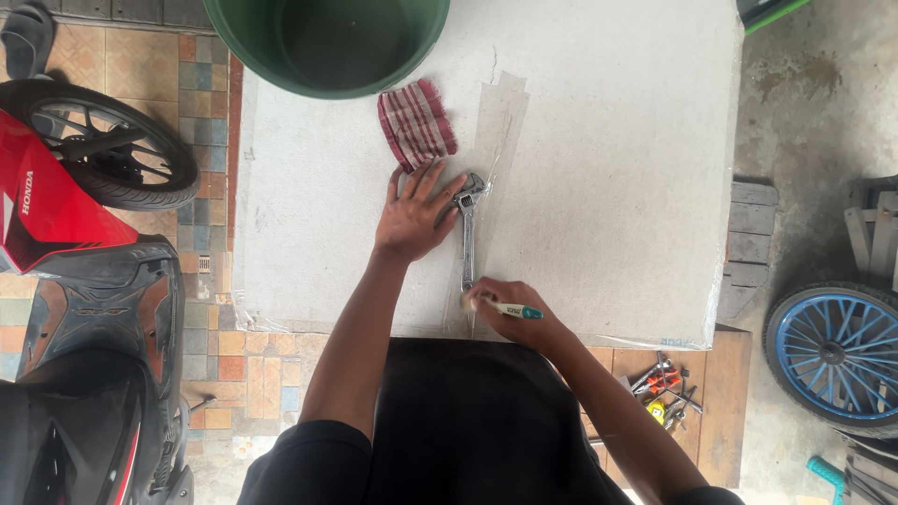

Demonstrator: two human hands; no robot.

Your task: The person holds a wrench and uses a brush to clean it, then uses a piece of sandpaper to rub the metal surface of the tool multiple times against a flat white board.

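**Wrench Held Flat While a Brush Is Worked at Its Handle End**

An adjustable wrench (pixel 467 232) is seen lying flat on the white table (pixel 608 168), near the table's 6 o'clock edge, with its head turned toward 12 o'clock. The head is steadied by the left hand (pixel 412 217), which is laid palm down just at 9 o'clock of it; the fingers are spread, and the thumb side is touching the wrench head. At the 6 o'clock end of the handle, a small brush with a white and teal handle (pixel 510 310) is pinched between the closed fingers of the right hand (pixel 510 313), its tip set against the wrench's end.

A striped red and cream cloth (pixel 415 123) is placed just at 12 o'clock of the left hand, touching the rim of a green bucket (pixel 327 47) farther toward 12 o'clock. A red motorbike (pixel 65 243) is parked at 9 o'clock, a blue-rimmed wheel (pixel 835 351) is seen at 3 o'clock, and loose hand tools (pixel 662 388) are scattered on a wooden board at 4 o'clock.
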